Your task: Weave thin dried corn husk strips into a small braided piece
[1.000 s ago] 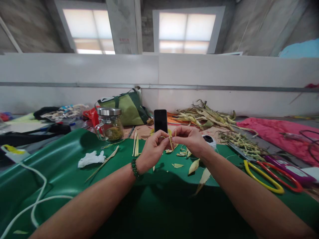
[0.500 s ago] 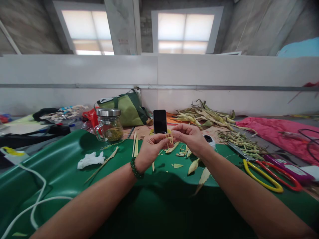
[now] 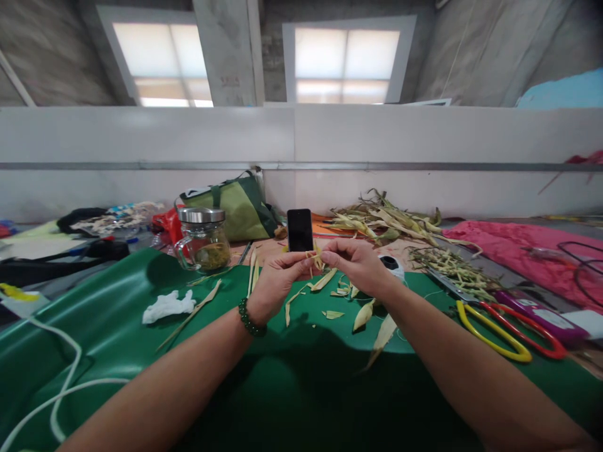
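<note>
My left hand pinches thin pale strips of corn husk between thumb and fingertips. At the other side of the same strips, my right hand also has its thumb and fingers closed on them. The two hands are close together above the green mat; a green bead bracelet circles the left wrist. How the strips cross between the fingertips is too small to make out. Below the hands lie loose husk pieces, among them a folded husk and a flat husk leaf.
A black phone stands upright behind the hands. To the left are a glass jar mug, crumpled white tissue and a white cable. Scissors, a thread spool and a dried husk pile lie to the right.
Both hands stay pinched on the husk strips, with the fingertips slightly shifted. A thin curled strip now shows hanging below the left hand. The whole view has moved a little.
</note>
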The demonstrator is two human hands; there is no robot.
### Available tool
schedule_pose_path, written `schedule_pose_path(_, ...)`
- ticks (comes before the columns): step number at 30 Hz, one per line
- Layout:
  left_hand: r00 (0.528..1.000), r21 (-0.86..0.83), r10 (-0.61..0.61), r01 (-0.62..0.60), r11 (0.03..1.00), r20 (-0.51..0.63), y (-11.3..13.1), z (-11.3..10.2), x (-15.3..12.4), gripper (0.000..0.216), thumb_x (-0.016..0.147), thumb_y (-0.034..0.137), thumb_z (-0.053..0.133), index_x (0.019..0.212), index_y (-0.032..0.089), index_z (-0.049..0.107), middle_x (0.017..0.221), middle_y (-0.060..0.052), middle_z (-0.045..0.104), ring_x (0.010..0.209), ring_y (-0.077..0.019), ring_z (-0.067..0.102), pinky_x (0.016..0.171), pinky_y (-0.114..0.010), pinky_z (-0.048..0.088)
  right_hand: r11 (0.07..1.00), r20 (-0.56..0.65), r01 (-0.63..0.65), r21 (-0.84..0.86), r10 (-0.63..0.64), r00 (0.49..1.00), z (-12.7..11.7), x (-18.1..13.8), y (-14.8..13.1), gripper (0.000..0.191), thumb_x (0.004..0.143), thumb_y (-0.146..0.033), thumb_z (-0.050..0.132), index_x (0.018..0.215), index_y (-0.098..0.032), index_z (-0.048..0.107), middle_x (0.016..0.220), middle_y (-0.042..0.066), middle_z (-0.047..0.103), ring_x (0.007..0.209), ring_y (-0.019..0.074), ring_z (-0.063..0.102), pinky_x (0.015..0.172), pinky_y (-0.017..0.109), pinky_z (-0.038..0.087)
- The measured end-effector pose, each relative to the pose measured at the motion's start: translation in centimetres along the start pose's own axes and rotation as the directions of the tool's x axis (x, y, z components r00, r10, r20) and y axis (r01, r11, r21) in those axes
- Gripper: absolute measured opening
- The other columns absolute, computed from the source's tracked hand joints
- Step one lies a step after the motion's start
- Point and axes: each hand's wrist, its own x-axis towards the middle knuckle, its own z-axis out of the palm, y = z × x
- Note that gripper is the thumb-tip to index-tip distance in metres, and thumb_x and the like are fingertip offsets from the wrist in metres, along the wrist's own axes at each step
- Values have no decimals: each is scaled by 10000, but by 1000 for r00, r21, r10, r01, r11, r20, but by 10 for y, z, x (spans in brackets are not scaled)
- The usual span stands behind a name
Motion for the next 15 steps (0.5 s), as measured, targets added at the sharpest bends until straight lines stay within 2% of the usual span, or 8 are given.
schedule_pose_path(4,1000,-7,3,-3,1000,3,0,1,-1,385,600,444,804,832,139,764,806,-85,755,755,-205,707,762,-332,572,994,-31,24,-103,-27,999,-1,0,0,243,836,-325,504,671,-157,566,595,-9,501,553,99,409,524,240,325)
schedule_pose_path(8,1000,-24,18,-18,1000,-24,3,2,-2,399,576,457,816,793,129,754,783,-95,758,734,-221,719,771,-354,584,993,-80,39,-109,-48,996,-5,1,-1,230,834,-323,500,668,-168,537,579,-27,446,533,94,369,512,237,310)
schedule_pose_path(15,997,88,78,-79,993,10,8,0,-3,395,587,473,801,772,127,747,757,-89,757,729,-238,725,774,-374,594,999,-88,-15,-47,11,996,-7,2,1,240,821,-359,526,686,-163,555,600,-10,512,546,100,438,525,238,355)
